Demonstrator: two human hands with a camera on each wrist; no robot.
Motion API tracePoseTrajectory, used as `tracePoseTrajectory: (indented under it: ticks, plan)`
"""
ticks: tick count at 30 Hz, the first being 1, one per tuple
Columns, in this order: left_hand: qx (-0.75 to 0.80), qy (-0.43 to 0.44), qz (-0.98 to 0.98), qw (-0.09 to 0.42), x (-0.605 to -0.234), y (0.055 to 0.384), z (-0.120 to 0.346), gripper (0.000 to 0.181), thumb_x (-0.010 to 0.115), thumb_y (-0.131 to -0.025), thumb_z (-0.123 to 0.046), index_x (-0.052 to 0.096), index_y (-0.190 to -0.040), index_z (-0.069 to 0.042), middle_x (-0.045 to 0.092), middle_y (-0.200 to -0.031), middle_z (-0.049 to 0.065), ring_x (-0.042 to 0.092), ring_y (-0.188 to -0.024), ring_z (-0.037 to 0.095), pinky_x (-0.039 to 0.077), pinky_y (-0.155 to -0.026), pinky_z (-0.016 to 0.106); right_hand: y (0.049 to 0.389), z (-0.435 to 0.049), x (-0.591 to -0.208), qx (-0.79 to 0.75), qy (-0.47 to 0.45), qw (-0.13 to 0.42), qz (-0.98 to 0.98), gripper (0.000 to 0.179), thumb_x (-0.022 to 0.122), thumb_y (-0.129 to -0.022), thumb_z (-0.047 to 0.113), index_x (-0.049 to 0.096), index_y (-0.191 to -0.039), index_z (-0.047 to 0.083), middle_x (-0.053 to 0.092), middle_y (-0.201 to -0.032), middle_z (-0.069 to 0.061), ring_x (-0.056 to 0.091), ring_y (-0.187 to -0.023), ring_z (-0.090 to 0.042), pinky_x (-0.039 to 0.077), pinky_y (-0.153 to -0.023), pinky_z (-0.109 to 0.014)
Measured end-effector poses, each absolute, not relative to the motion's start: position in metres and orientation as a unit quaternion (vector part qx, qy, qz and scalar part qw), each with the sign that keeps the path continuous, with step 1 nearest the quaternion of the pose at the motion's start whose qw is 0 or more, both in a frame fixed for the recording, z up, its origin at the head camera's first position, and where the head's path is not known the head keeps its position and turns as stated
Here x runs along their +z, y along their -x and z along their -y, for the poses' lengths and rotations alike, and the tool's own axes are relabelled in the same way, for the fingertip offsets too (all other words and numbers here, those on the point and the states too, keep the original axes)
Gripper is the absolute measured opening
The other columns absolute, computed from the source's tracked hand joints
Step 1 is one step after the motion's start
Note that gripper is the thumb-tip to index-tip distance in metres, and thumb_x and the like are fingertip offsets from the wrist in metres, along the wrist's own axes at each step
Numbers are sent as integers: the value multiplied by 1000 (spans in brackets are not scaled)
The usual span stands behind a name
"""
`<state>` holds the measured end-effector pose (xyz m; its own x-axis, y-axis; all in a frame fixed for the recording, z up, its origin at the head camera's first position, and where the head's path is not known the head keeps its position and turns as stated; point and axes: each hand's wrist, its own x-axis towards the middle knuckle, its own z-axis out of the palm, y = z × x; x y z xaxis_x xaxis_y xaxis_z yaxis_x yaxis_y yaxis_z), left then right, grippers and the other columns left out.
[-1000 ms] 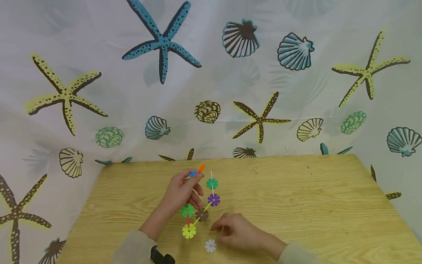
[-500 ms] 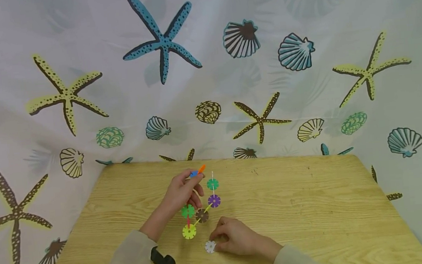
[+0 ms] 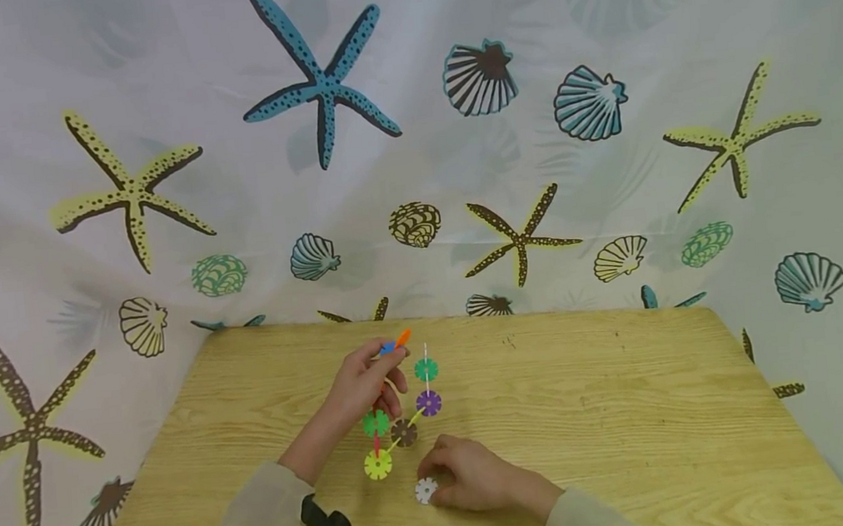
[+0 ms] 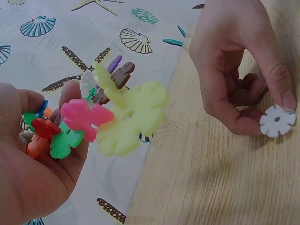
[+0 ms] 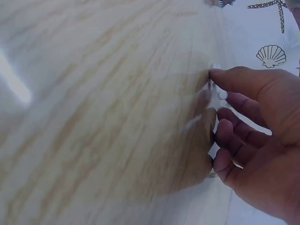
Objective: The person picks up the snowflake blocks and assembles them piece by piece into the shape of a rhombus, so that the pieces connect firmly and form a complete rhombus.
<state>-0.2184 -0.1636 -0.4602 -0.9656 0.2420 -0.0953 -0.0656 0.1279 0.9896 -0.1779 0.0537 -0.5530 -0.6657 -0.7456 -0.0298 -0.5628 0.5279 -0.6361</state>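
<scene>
My left hand [image 3: 357, 388] grips one end of a chain of interlocking plastic flower discs, held above the table. Next to its fingers are a blue disc [image 3: 387, 347] and an orange one [image 3: 403, 338]. From there the chain runs through a green disc [image 3: 376, 422], a pink disc [image 4: 86, 118], a yellow disc [image 3: 378, 465], a brown disc [image 3: 404, 433] and a purple disc [image 3: 429, 403] to a teal one [image 3: 427, 369]. Low over the table, my right hand [image 3: 477, 473] pinches a loose white flower disc [image 4: 277, 120] by its edge, thumb on top.
Under both hands lies a wood-grain table [image 3: 630, 412]. A white curtain [image 3: 427, 154] printed with starfish and shells stands behind it and along its sides. A black strap device [image 3: 326, 522] sits on the left wrist.
My right hand has come down to the white disc and taken it between thumb and finger, and the disc has shifted slightly right. The left hand and its chain stay nearly still.
</scene>
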Motion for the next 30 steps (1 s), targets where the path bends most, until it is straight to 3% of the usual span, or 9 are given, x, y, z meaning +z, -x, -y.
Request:
tracePoseTrajectory:
  ticks: [7,14,20,23,30]
  plan:
    - [662,-61,-737,120,-459,217,161,30,52,-112,-29,59,-125,-3,66,-72,3,62,-44,13,53,-47,26,189,-65,-549,-441,311,216,-814,12,76,-94,9,72,-105,9,74,-97,0,63,-85,0,54,-80,-19]
    - [658,-68,-739,125,-458,213,156,33,53,-112,-30,60,-128,-2,66,-73,2,62,-45,12,54,-48,26,206,-81,-537,-461,278,176,-824,14,72,-96,8,71,-109,4,71,-95,-5,63,-84,-7,53,-75,-21]
    - [659,-71,-737,130,-460,213,152,30,53,-112,-30,59,-124,-3,66,-72,2,62,-44,14,53,-46,27,221,-94,-517,-513,245,142,-811,23,67,-100,8,69,-122,-1,74,-93,-18,71,-78,-31,55,-64,-26]
    - [658,-78,-737,136,-460,212,150,31,53,-112,-32,58,-123,-3,65,-72,2,62,-44,13,53,-46,27,229,-99,-505,-531,225,118,-808,24,66,-102,10,69,-123,-1,74,-95,-24,72,-80,-34,55,-64,-28]
    - [658,-71,-735,146,-456,207,145,31,52,-112,-31,59,-125,-4,65,-72,1,61,-44,13,51,-45,26,243,-104,-479,-551,195,60,-809,23,67,-103,11,70,-123,-1,76,-94,-22,70,-76,-11,58,-70,-28]
